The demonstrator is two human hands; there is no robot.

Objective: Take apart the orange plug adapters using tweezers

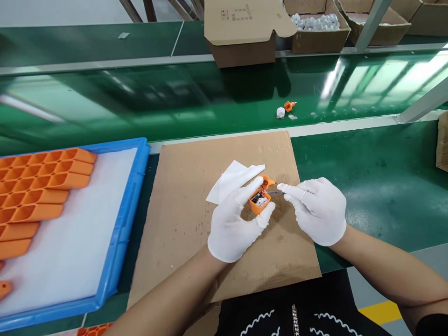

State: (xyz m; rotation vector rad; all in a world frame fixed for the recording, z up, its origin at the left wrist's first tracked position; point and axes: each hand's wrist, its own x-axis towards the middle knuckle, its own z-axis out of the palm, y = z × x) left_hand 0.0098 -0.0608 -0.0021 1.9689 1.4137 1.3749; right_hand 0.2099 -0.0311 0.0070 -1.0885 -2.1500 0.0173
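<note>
My left hand point(235, 219), in a white glove, is closed around a small orange plastic housing point(255, 208). Its open top faces up and shows dark and white parts and some red wire inside. An orange pointed cap point(268, 181) lies against the far side of the housing, by my left fingertips. In my right hand point(317, 207), also gloved in white, a thin metal tool point(275, 192) is pinched, its tip at the housing's opening; its handle is hidden. A folded white paper point(227, 179) lies behind my left hand on the cardboard sheet point(185, 186).
At left, a blue tray point(122, 228) holds rows of orange housings point(42, 186). On the green conveyor point(175, 112) sit a white part point(280, 113) and an orange part point(289, 106). Cardboard boxes point(245, 51) stand behind, one box point(320, 41) holding white pieces.
</note>
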